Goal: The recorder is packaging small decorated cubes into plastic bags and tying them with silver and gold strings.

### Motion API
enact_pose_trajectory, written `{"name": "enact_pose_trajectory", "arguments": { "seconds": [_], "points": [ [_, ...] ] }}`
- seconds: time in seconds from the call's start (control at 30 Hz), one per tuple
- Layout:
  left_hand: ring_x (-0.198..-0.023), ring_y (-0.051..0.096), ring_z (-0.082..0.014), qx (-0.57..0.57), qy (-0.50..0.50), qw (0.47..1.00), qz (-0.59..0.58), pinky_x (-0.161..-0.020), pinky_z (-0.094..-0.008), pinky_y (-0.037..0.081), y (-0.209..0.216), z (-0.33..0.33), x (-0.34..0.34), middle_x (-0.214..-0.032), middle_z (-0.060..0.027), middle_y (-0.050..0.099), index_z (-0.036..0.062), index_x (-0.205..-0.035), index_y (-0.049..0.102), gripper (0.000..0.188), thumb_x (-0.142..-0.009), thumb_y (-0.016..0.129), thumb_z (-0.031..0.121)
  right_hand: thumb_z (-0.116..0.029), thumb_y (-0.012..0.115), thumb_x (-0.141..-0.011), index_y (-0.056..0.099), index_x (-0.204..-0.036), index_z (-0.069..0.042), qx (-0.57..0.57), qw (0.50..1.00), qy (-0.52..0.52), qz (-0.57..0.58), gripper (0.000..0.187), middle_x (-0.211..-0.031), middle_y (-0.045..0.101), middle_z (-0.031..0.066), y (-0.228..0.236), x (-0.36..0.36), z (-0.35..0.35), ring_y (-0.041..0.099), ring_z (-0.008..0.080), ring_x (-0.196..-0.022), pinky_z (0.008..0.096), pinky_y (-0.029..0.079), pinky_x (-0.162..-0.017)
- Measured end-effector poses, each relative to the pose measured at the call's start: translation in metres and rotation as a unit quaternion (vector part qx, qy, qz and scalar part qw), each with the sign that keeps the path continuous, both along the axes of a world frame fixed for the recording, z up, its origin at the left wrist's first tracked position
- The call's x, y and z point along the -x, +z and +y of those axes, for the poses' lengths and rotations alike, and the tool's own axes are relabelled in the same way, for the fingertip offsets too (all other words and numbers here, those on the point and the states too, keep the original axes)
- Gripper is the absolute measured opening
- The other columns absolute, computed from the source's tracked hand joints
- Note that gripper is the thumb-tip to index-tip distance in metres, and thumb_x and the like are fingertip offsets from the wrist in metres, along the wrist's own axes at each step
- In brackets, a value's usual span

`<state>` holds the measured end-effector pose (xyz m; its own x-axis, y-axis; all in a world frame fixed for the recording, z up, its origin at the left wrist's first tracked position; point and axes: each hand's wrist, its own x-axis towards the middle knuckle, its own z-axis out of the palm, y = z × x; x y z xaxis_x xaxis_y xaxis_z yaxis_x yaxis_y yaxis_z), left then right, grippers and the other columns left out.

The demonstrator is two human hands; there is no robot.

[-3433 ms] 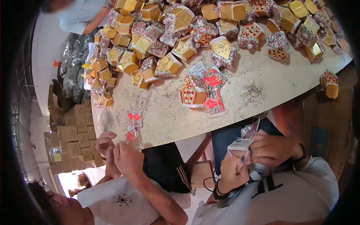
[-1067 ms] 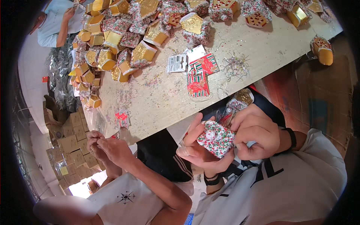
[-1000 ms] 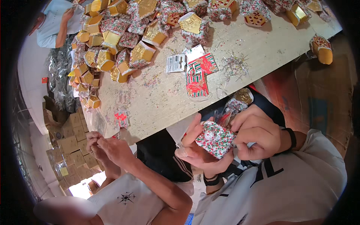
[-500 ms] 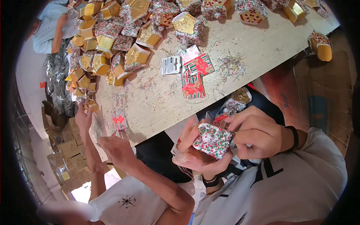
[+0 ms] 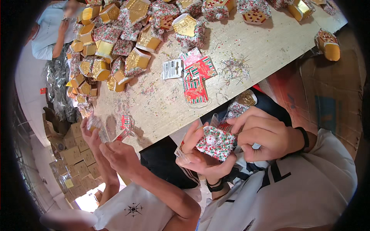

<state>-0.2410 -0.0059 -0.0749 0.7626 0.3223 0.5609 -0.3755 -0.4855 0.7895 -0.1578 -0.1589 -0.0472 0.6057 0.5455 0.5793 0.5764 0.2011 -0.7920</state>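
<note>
Closely, the left hand (image 5: 202,163) holds a grainy house (image 5: 216,143) in front of the body, below the table edge, and the right hand (image 5: 266,134) bends beside it.

The left fingers curl around the house, with a clear plastic strip (image 5: 182,156) at this palm; the right fingers are folded narrowly at its other side, but whether they pinch something I cannot tell. Its visible face is boxy and rough, covered with red, green and white grains. On the smooth, pale table (image 5: 277,48) lie flat striped cards (image 5: 195,88), a tangle of thin shiny wires (image 5: 234,69), and many houses with embossed golden walls (image 5: 138,59).
</note>
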Motion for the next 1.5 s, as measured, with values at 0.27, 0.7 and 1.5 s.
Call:
{"name": "enact_pose_trajectory", "arguments": {
  "seconds": [0.27, 0.7, 1.5],
  "points": [
    [-0.107, 0.052, -0.0264, 0.0, -0.012, 1.0, 0.012, -0.093, -0.0364, 0.045, 0.004, 0.001, -0.001, -0.122, -0.0239, 0.043, 0.0008, -0.115, 0.023, 0.078, -0.054, 0.07, -0.005, 0.007, 0.065, -0.065, 0.054, -0.083, 0.0, 0.01, 1.0, 0.004, 0.01, 0.023, -0.082, 0.052, 0.0101, 0.002, -0.003, 0.0, 0.056, 0.0289, -0.083, 0.0395, 0.051, -0.082],
    [-0.109, 0.05, -0.0236, -0.045, -0.001, 0.997, 0.058, -0.093, -0.0359, 0.042, 0.001, 0.007, 0.006, -0.121, -0.0176, 0.045, -0.0017, -0.12, 0.035, 0.08, -0.051, 0.074, 0.001, 0.006, 0.065, -0.064, 0.052, -0.082, 0.001, 0.04, 0.999, -0.001, 0.008, 0.023, -0.082, 0.051, 0.0116, 0.0, -0.004, 0.0, 0.054, 0.0321, -0.081, 0.0391, 0.048, -0.077],
    [-0.103, 0.051, -0.0278, 0.034, -0.118, 0.986, 0.115, -0.092, -0.0404, 0.038, 0.003, -0.035, -0.013, -0.113, -0.0197, 0.05, 0.0089, -0.095, 0.021, 0.067, -0.058, 0.076, 0.001, -0.006, 0.071, -0.074, 0.068, -0.091, -0.005, 0.067, 0.995, 0.028, 0.071, 0.018, -0.089, 0.066, 0.006, 0.007, -0.005, -0.065, 0.061, 0.023, -0.092, 0.0323, 0.049, -0.078]
  ]
}}
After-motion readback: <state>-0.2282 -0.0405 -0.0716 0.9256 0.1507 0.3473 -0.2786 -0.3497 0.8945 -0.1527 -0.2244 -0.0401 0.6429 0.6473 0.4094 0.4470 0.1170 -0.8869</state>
